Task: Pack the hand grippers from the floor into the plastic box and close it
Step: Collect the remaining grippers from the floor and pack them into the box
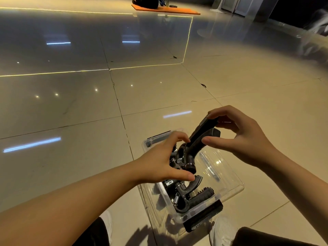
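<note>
Black hand gripper (197, 139): rigid, springy, probably light; right hand (243, 137) pinches its handle tip, left hand (165, 160) curls round its spring end over plastic box (229, 181).

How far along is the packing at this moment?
Done: at least one hand gripper already lies in the clear plastic box. In hand: the right hand and left hand hold another gripper over the box. Left: set it in and close the box, which is open. No other grippers show on the floor.
</note>
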`<act>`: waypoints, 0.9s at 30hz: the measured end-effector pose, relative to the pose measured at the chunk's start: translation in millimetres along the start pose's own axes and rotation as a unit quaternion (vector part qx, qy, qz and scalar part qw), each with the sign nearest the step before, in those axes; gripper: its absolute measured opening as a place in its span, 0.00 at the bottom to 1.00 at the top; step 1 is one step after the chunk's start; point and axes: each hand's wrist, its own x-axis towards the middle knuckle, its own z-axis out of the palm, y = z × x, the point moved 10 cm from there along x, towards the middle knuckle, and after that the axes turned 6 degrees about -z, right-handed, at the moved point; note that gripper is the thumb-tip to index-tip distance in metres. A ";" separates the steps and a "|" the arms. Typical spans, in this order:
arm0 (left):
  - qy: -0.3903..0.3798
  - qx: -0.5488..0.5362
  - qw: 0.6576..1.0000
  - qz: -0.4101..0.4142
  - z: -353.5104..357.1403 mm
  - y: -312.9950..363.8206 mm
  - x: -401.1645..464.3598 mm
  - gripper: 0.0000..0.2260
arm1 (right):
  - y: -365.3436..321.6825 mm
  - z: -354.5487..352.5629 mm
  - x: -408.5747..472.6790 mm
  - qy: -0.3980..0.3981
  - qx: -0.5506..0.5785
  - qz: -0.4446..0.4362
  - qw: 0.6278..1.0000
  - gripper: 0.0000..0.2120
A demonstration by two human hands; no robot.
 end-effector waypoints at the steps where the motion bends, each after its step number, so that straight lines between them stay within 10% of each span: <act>1: -0.007 0.002 1.000 0.000 4.5 -3.2 -0.7 0.31 | 4.1 2.2 -0.9 -0.002 0.011 0.003 1.000 0.25; 10: -0.084 -0.008 0.996 -0.018 28.8 -43.6 1.8 0.28 | 53.0 29.1 -10.2 -0.072 0.055 0.065 0.994 0.26; 16: -0.127 0.309 0.941 -0.059 27.2 -138.5 13.3 0.32 | 76.2 53.8 -10.2 -0.118 -0.143 0.011 0.983 0.25; 21: 0.037 0.384 0.922 0.013 0.6 -161.1 44.7 0.27 | 112.8 74.3 22.3 -0.101 -0.164 0.019 0.981 0.29; 27: 0.184 0.180 0.956 -0.137 21.1 -241.8 48.4 0.34 | 179.4 137.7 67.2 -0.078 0.052 0.085 0.992 0.28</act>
